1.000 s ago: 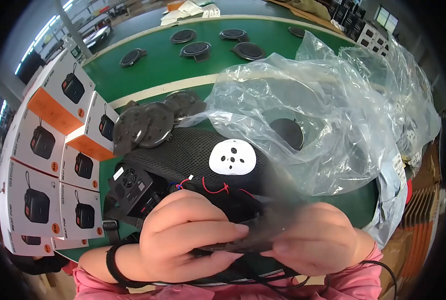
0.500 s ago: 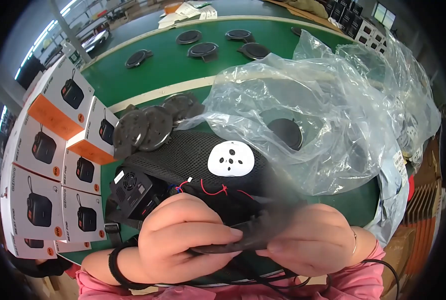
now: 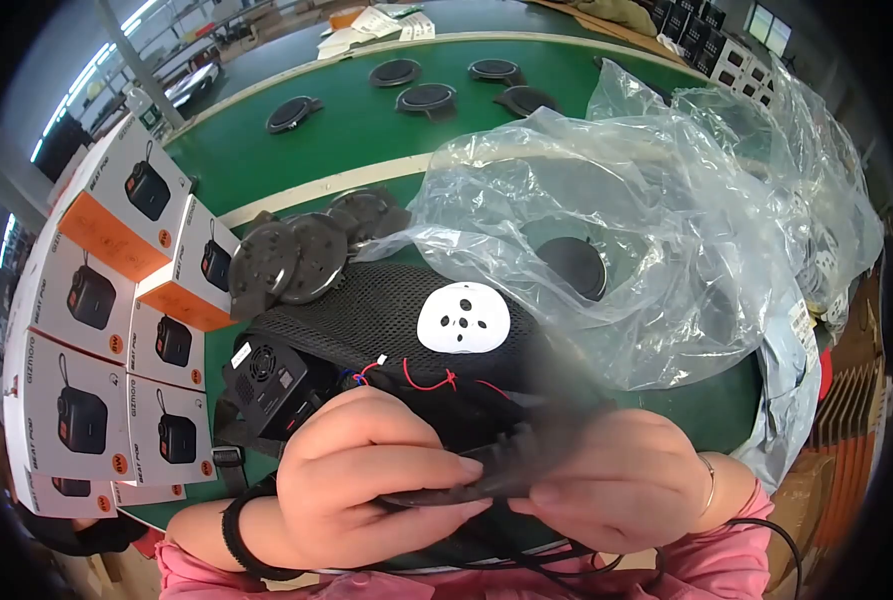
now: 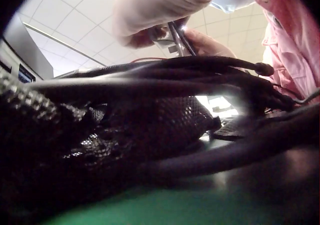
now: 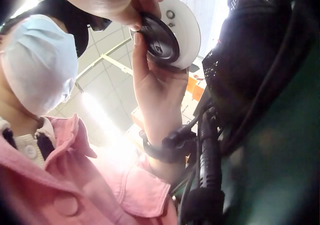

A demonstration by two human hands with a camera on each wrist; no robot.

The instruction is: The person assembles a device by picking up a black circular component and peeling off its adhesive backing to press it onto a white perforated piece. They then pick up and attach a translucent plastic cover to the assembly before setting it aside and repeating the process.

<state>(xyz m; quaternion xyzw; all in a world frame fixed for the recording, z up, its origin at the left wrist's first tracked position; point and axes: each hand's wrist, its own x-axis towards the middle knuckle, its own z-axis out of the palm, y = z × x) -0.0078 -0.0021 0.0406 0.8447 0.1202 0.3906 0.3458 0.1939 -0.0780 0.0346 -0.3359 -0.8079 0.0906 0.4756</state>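
Note:
In the head view my left hand (image 3: 371, 480) grips a dark round disc (image 3: 431, 497) from the left, thumb below and fingers above. My right hand (image 3: 626, 480) has its fingers at the disc's right end, partly veiled by a dark blur. From the right wrist a small black round cap (image 5: 162, 42) shows against a larger pale round plate (image 5: 191, 34), with fingertips of both hands pinching at the cap's edge. Just beyond the hands, a white plate with dark holes (image 3: 463, 340) lies on a black mesh bag (image 3: 366, 290).
White and orange boxes (image 3: 76, 400) are stacked at the left. Beside them sit a black device (image 3: 271, 380) and dark discs (image 3: 316, 255). Clear plastic bags (image 3: 646, 230) cover the right side. Several dark discs (image 3: 426, 97) lie on the far green surface. Black cables (image 3: 566, 570) run below the hands.
The head view has shifted slightly, so the boxes and far discs appear further right. Both hands stay at the disc; the right fingertips have crept a little left.

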